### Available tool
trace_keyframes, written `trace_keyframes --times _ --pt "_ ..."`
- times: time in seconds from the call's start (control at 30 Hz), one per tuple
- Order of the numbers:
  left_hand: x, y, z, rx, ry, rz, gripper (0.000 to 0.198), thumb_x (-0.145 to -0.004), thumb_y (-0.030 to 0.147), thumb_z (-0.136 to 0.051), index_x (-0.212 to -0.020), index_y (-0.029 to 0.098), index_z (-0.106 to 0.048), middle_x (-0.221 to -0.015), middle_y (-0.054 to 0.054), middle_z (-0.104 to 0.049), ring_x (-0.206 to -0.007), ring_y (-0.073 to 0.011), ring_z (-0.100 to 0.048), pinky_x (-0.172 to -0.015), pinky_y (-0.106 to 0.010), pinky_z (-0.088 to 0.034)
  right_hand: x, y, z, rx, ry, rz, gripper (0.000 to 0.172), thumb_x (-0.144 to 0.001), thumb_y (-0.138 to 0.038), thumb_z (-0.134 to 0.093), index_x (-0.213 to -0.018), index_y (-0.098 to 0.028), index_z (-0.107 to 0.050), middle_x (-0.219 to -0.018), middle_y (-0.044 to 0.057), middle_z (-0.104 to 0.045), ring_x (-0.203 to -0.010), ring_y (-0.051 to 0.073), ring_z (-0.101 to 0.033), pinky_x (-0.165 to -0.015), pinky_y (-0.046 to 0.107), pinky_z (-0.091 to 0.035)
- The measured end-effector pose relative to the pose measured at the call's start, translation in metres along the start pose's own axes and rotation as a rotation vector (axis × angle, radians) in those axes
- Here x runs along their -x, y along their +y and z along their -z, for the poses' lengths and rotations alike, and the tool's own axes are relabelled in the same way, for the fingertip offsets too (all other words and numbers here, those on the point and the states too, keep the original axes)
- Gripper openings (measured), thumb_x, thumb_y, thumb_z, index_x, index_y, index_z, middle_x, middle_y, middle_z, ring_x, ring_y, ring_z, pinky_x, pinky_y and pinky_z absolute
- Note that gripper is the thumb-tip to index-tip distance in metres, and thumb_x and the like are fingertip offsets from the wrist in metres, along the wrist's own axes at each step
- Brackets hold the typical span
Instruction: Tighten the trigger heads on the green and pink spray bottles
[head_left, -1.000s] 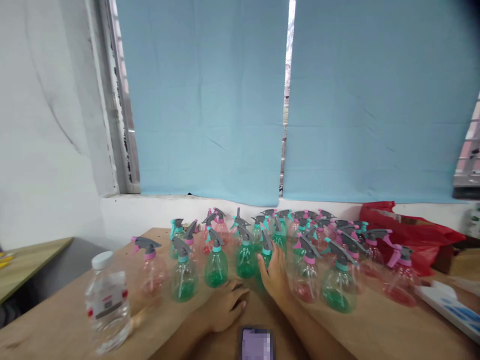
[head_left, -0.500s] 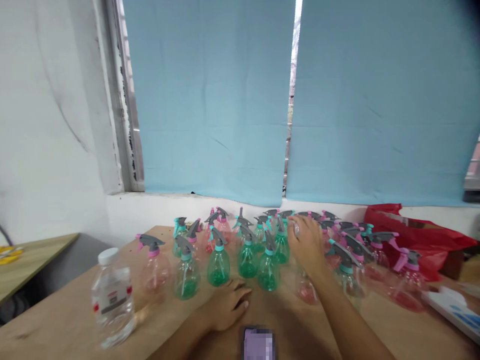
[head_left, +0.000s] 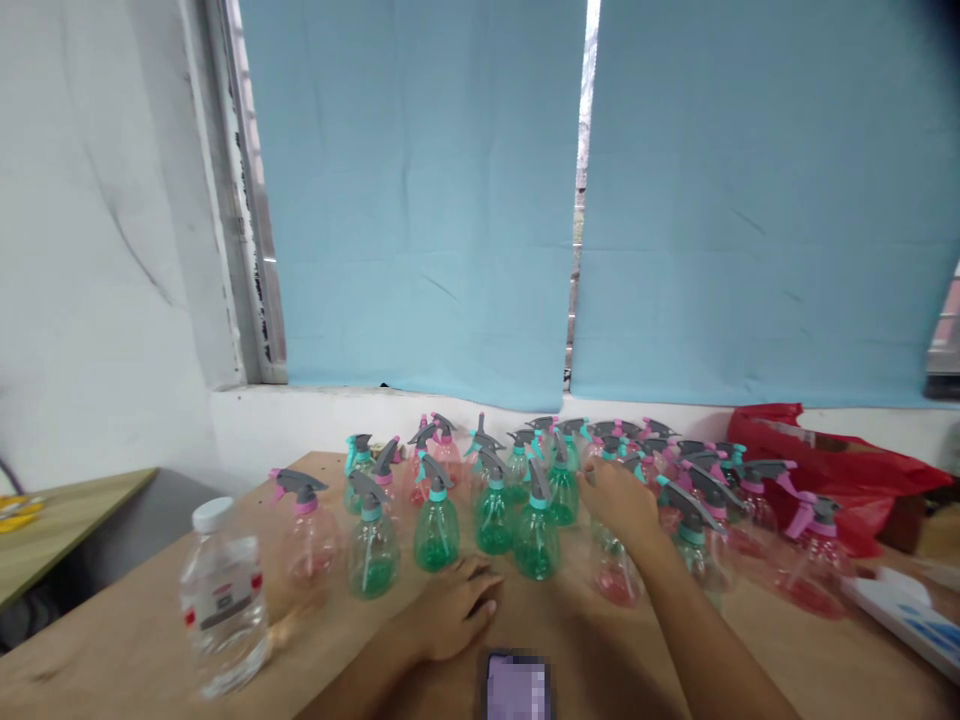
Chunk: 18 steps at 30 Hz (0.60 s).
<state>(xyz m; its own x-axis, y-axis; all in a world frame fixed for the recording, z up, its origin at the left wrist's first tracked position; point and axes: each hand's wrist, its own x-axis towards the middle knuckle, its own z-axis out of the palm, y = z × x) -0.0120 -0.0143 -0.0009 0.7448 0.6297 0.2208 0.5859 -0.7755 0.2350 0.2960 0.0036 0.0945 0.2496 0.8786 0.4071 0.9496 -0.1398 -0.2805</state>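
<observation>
My right hand (head_left: 621, 508) reaches in among the spray bottles, its fingers curled around a spray bottle whose grip point is mostly hidden behind the hand. A grey and teal spray head (head_left: 611, 445) shows just above the knuckles. Below the hand stands a clear bottle with pink liquid (head_left: 616, 582), its top covered by the hand. My left hand (head_left: 454, 610) rests on the table, fingers loosely spread, holding nothing. Just beyond it are green spray bottles (head_left: 437, 535) with grey triggers and teal collars. Nearby stands another green spray bottle (head_left: 536, 545).
A capped water bottle (head_left: 225, 610) stands at the left, near a pink spray bottle (head_left: 309, 545). More pink spray bottles (head_left: 811, 575) crowd the right, before a red plastic bag (head_left: 832, 470). A phone (head_left: 517, 688) lies at the wooden table's (head_left: 120, 625) near edge. A white box (head_left: 904, 615) lies right.
My right hand has moved down and slightly right, uncovering teal spray heads behind it. The left hand stays on the table.
</observation>
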Motion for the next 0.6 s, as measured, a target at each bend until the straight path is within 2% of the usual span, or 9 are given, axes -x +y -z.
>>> trace_keyframes --times 0.17,0.33,0.43,0.5,0.6 --pt "0.000 0.000 0.000 -0.002 0.001 -0.004 0.043 -0.098 0.032 -0.049 -0.140 0.025 -0.058 -0.141 -0.010 -0.056 -0.129 -0.0305 -0.052 -0.111 -0.048 -0.042 -0.001 0.005 0.003 -0.027 -0.017 0.009 0.029 -0.093 -0.026 -0.047 -0.111 -0.019 -0.068 -0.107 0.016 -0.073 -0.098 0.030 -0.071 -0.078 0.036 -0.049" --pt "0.000 0.004 0.004 -0.034 -0.018 0.014 0.043 -0.099 0.032 -0.049 -0.140 0.023 -0.058 -0.139 -0.011 -0.057 -0.127 -0.0317 -0.054 -0.111 -0.050 -0.042 -0.002 0.013 0.015 -0.037 -0.053 0.007 0.038 -0.093 -0.032 -0.048 -0.126 -0.019 -0.062 -0.105 0.017 -0.074 -0.097 0.033 -0.072 -0.078 0.039 -0.048" --pt "0.000 0.006 0.006 -0.048 -0.037 0.020 0.044 -0.100 0.033 -0.049 -0.141 0.022 -0.057 -0.139 -0.012 -0.057 -0.127 -0.0319 -0.054 -0.111 -0.050 -0.042 -0.003 0.020 0.020 0.002 -0.086 -0.002 0.041 -0.091 -0.035 -0.052 -0.128 -0.021 -0.061 -0.102 0.016 -0.075 -0.097 0.035 -0.072 -0.078 0.040 -0.048" --pt "0.000 0.005 0.005 -0.042 -0.031 0.019 0.043 -0.100 0.033 -0.049 -0.141 0.023 -0.057 -0.139 -0.012 -0.057 -0.127 -0.0319 -0.053 -0.111 -0.049 -0.042 -0.004 0.026 0.017 0.019 -0.101 0.019 0.038 -0.088 -0.035 -0.054 -0.123 -0.021 -0.064 -0.102 0.016 -0.075 -0.097 0.034 -0.072 -0.078 0.040 -0.048" --pt "0.000 0.003 0.003 -0.023 -0.016 0.013 0.043 -0.099 0.033 -0.049 -0.141 0.023 -0.057 -0.140 -0.012 -0.057 -0.127 -0.0322 -0.054 -0.110 -0.049 -0.043 -0.004 0.033 0.009 0.032 -0.074 0.055 0.024 -0.083 -0.032 -0.062 -0.102 -0.022 -0.071 -0.097 0.013 -0.077 -0.092 0.031 -0.073 -0.076 0.036 -0.048"
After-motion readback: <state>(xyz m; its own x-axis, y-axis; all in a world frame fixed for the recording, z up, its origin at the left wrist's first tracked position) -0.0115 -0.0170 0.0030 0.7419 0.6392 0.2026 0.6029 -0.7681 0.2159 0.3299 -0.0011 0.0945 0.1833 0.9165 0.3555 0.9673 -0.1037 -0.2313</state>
